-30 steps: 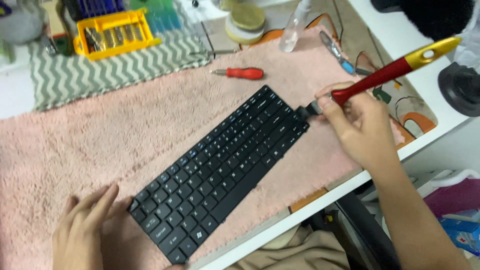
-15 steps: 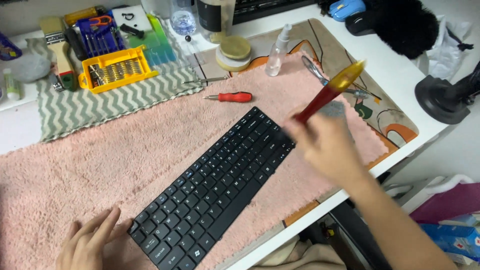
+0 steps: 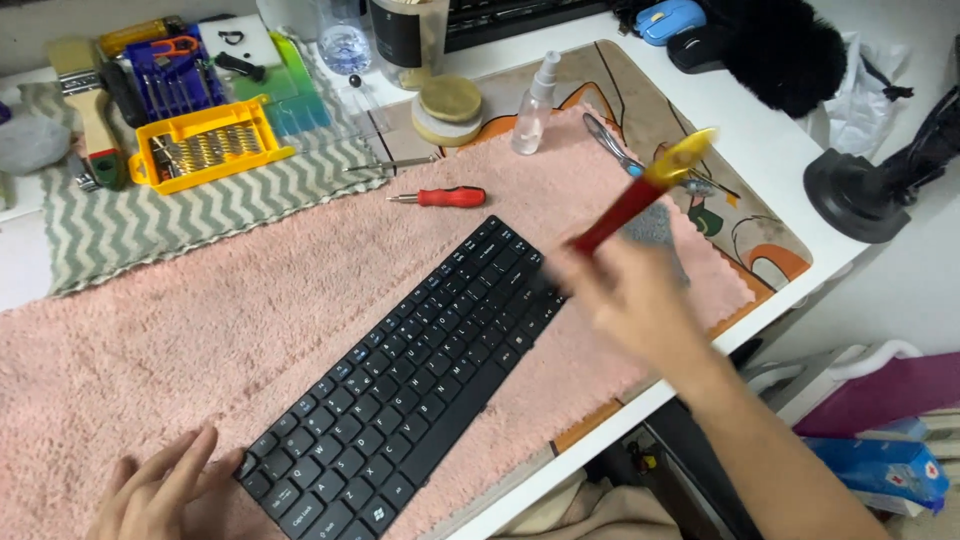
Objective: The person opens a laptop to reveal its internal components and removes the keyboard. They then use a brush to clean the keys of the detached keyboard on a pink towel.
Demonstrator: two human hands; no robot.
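Keyboard (image 3: 420, 385), black and detached, lies diagonally on the pink towel (image 3: 200, 330) covering your worktop, with your left hand (image 3: 160, 495) resting fingers apart at its lower-left corner. Your right hand (image 3: 640, 300), motion-blurred, has its fingers clamped on a red-and-yellow-handled tool (image 3: 645, 200) raised just above the keyboard's upper-right end. A small red screwdriver (image 3: 445, 197) lies beyond the keyboard, apart from it.

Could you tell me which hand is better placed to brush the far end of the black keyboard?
Probably the right hand: it holds the red-handled brush beside that end of the keyboard, while the left hand rests at the near corner.
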